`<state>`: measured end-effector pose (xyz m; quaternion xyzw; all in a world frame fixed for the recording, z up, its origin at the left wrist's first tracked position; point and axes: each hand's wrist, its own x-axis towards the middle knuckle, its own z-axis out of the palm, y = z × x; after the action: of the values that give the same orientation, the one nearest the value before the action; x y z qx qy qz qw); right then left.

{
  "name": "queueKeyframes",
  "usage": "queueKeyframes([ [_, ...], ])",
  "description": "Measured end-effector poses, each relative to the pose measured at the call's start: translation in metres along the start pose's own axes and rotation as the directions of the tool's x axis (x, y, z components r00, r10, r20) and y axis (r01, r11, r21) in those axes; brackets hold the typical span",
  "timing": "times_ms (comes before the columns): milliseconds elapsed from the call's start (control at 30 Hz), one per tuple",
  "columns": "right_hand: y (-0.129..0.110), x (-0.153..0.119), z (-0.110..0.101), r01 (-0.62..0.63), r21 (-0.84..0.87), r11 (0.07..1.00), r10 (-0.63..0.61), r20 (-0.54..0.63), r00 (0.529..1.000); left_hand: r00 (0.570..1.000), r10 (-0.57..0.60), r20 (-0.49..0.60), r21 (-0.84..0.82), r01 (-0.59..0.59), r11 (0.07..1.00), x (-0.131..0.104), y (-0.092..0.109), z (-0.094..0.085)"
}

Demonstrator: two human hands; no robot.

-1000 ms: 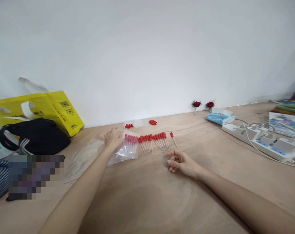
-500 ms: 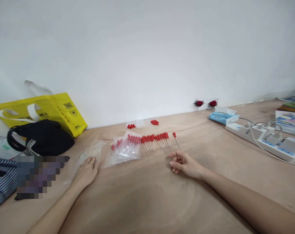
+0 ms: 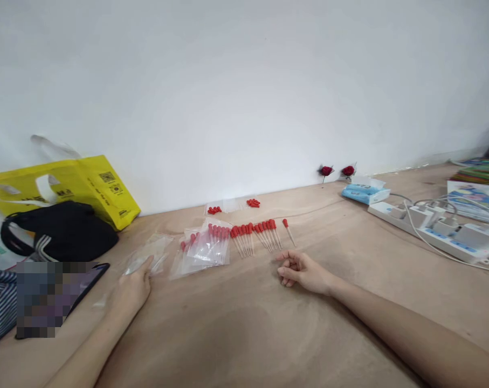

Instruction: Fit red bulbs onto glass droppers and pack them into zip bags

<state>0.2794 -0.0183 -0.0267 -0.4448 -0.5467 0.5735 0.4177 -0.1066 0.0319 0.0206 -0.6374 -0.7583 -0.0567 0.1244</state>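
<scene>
Droppers with red rubber bulbs and thin clear tubes lie in a row, the loose droppers (image 3: 264, 235) to the right of bagged droppers (image 3: 218, 242). One single dropper (image 3: 288, 231) lies apart at the right end. Near the loose tubes' tips rests my right hand (image 3: 303, 272), fingers loosely bent and apart, holding nothing. At the left, clear zip bags (image 3: 159, 248) lie flat in a pile. My left hand (image 3: 133, 291) is on their near side, its bent fingers closed at a bag; the fingertips are partly hidden.
Small bags with red bulbs (image 3: 214, 210) lie by the wall. A yellow tote bag (image 3: 107, 188), black cloth bag (image 3: 78, 231) and phone (image 3: 88, 285) are at left. Artificial roses (image 3: 326, 171), a tissue pack (image 3: 363, 191) and a power strip (image 3: 450, 240) are at right.
My left hand has gone from lying spread on the bags to bent fingers at their near edge, uncovering more of the pile. My right hand stays in place. The view has shifted slightly.
</scene>
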Motion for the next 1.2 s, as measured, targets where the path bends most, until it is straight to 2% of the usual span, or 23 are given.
queueKeyframes([
  [67,0.000,0.000,0.000,0.003,0.004,1.000,-0.003,-0.005,1.000,0.986,0.044,-0.162,-0.039,-0.050,0.998,-0.004,0.002,-0.010],
  [100,0.000,0.000,0.001,0.006,0.004,1.000,-0.006,-0.007,1.000,0.950,0.090,-0.300,-0.081,-0.119,0.990,-0.007,0.005,-0.015],
  [133,0.000,0.000,0.001,0.009,0.003,1.000,-0.009,-0.011,1.000,0.881,0.151,-0.449,-0.127,-0.230,0.965,-0.012,0.011,-0.020],
  [167,0.000,0.000,0.001,0.012,0.000,1.000,-0.012,-0.019,1.000,0.790,0.227,-0.569,-0.157,-0.375,0.913,-0.017,0.019,-0.024],
  [233,-0.001,0.001,0.002,0.031,-0.010,0.999,-0.032,-0.059,0.998,0.630,0.358,-0.689,-0.177,-0.625,0.760,-0.030,0.044,-0.029],
  [300,-0.001,0.001,0.001,0.072,-0.035,0.997,-0.075,-0.111,0.991,0.454,0.635,-0.626,-0.166,-0.872,0.461,-0.043,0.077,-0.029],
  [333,-0.001,0.001,0.001,0.094,-0.059,0.994,-0.101,-0.130,0.986,0.352,0.738,-0.575,-0.184,-0.935,0.302,-0.049,0.094,-0.028],
  [367,-0.002,0.001,-0.001,0.113,-0.093,0.989,-0.126,-0.145,0.981,0.222,0.824,-0.521,-0.200,-0.970,0.135,-0.055,0.111,-0.026],
  [400,-0.002,0.001,-0.002,0.130,-0.140,0.982,-0.151,-0.153,0.977,0.125,0.860,-0.494,-0.231,-0.973,0.009,-0.059,0.126,-0.025],
  [433,-0.003,0.000,-0.004,0.151,-0.204,0.967,-0.184,-0.156,0.970,0.079,0.888,-0.453,-0.275,-0.960,-0.055,-0.063,0.138,-0.023],
  [500,-0.008,-0.003,-0.007,0.237,-0.375,0.896,-0.298,-0.111,0.948,0.032,0.918,-0.394,-0.366,-0.922,-0.125,-0.068,0.155,-0.020],
  [533,-0.011,-0.005,-0.008,0.313,-0.467,0.827,-0.374,-0.041,0.927,0.032,0.929,-0.370,-0.409,-0.903,-0.132,-0.070,0.159,-0.019],
  [600,-0.018,-0.009,-0.008,0.498,-0.593,0.633,-0.492,0.188,0.850,0.038,0.934,-0.355,-0.474,-0.868,-0.145,-0.073,0.161,-0.016],
  [700,-0.027,-0.013,-0.003,0.679,-0.617,0.398,-0.465,0.502,0.729,0.077,0.921,-0.382,-0.531,-0.834,-0.151,-0.073,0.153,-0.013],
  [767,-0.029,-0.015,0.000,0.711,-0.615,0.342,-0.386,0.597,0.703,0.107,0.916,-0.387,-0.536,-0.835,-0.129,-0.068,0.143,-0.012],
  [867,-0.028,-0.017,0.003,0.727,-0.606,0.322,-0.314,0.656,0.686,0.119,0.920,-0.372,-0.469,-0.880,-0.075,-0.059,0.125,-0.014],
  [900,-0.028,-0.018,0.004,0.733,-0.602,0.318,-0.305,0.667,0.680,0.137,0.924,-0.358,-0.430,-0.902,-0.033,-0.057,0.120,-0.016],
  [933,-0.027,-0.020,0.006,0.735,-0.604,0.309,-0.302,0.671,0.678,0.173,0.921,-0.349,-0.392,-0.920,0.024,-0.057,0.117,-0.017],
  [967,-0.027,-0.021,0.008,0.733,-0.614,0.294,-0.302,0.668,0.680,0.228,0.907,-0.354,-0.364,-0.927,0.090,-0.058,0.116,-0.019],
  [1067,-0.026,-0.027,0.018,0.697,-0.669,0.257,-0.316,0.623,0.715,0.447,0.820,-0.356,-0.412,-0.863,0.292,-0.075,0.123,-0.020],
  [1133,-0.024,-0.029,0.025,0.679,-0.674,0.290,-0.345,0.588,0.731,0.592,0.772,-0.232,-0.483,-0.759,0.436,-0.090,0.133,-0.018],
  [1167,-0.022,-0.030,0.027,0.674,-0.658,0.336,-0.367,0.568,0.737,0.617,0.770,-0.163,-0.483,-0.730,0.483,-0.096,0.138,-0.016],
  [1200,-0.020,-0.029,0.027,0.666,-0.632,0.396,-0.396,0.537,0.745,0.619,0.779,-0.100,-0.476,-0.717,0.509,-0.100,0.142,-0.015],
])
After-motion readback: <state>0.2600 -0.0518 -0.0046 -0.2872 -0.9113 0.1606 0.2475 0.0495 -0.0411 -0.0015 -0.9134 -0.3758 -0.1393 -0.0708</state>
